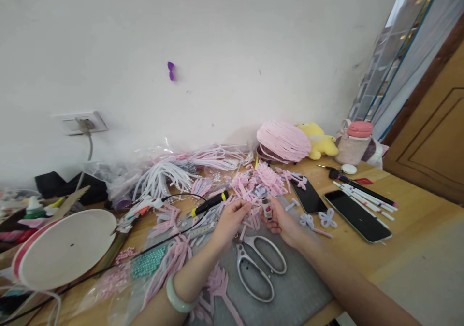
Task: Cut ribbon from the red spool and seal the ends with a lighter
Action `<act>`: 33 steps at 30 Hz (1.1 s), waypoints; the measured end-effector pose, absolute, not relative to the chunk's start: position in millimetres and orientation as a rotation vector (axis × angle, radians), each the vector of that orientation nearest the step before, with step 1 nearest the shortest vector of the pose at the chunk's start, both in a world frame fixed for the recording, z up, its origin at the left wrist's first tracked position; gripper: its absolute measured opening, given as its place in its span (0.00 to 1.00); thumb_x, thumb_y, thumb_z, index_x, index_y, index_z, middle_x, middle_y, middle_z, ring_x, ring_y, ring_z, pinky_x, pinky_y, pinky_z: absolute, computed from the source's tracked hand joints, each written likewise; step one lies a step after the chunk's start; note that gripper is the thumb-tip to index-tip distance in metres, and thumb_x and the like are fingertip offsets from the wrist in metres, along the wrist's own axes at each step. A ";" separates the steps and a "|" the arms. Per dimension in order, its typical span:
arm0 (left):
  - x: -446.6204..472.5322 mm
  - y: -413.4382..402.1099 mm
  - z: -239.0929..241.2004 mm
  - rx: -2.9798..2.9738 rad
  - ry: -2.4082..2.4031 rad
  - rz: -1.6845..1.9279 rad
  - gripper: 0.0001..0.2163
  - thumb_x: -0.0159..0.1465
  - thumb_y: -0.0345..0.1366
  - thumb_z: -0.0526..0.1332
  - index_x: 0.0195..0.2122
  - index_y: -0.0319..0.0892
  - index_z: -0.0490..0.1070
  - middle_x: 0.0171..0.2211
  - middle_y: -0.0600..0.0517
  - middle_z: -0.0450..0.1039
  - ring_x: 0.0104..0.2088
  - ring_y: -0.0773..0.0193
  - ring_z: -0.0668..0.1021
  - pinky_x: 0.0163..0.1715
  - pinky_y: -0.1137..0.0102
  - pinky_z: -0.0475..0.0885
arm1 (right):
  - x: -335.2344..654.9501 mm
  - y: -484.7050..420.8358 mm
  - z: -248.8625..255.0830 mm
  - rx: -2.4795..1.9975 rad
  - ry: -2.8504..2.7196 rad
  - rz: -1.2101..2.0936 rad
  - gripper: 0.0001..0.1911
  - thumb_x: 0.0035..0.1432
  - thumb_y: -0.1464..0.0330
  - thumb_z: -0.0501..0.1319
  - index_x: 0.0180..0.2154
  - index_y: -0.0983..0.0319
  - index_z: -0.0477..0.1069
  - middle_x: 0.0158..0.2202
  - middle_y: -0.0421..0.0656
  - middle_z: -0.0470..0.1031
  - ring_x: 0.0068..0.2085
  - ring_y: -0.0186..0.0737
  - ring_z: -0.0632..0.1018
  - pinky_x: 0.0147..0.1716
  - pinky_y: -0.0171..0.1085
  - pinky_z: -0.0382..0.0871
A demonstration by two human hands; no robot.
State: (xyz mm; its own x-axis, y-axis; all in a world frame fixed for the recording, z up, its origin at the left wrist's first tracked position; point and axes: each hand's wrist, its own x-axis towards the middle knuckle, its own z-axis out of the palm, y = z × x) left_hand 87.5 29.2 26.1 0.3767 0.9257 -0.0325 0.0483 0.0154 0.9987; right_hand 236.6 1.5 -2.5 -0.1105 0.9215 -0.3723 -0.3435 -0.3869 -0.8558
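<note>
My left hand (232, 219), with a pale green bangle (177, 294) on its wrist, has thumb and forefinger pinched together; what lies between the fingertips is too small to make out. In my right hand (282, 222) is a lighter (267, 210) with a metal top and red print on a pale body. The two hands are close together but apart, above a grey mat (290, 287). Just below them lie large scissors (240, 251) with silver handles. Pink pipe-cleaner pieces (241, 183) are heaped behind the hands.
Left are a glue gun (145, 204), a white round lid-like dish (68, 248) and teal beads (148, 262). White pipe cleaners (163, 175) lie behind. Two phones (357, 215), (308, 195), white pens (366, 200) and a pink-lidded bottle (353, 145) are right. A black cable crosses the left side.
</note>
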 end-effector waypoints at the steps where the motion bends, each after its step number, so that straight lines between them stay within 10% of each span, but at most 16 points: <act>1: 88.3 29.0 28.1 1.395 0.962 0.889 0.16 0.48 0.48 0.59 0.17 0.41 0.60 0.15 0.60 0.54 0.18 0.73 0.58 0.20 0.75 0.53 | 240.4 -0.2 -1.1 -1.176 -0.730 1.656 0.25 0.52 0.48 0.47 0.26 0.64 0.64 0.18 0.35 0.58 0.15 0.22 0.49 0.13 0.26 0.34; 33: 162.4 0.1 33.6 1.629 0.816 0.820 0.07 0.51 0.35 0.55 0.18 0.41 0.64 0.16 0.59 0.60 0.21 0.70 0.63 0.23 0.74 0.57 | 288.6 -48.8 -7.0 -1.378 -0.614 1.370 0.19 0.50 0.54 0.45 0.23 0.63 0.60 0.15 0.34 0.55 0.13 0.22 0.47 0.14 0.27 0.31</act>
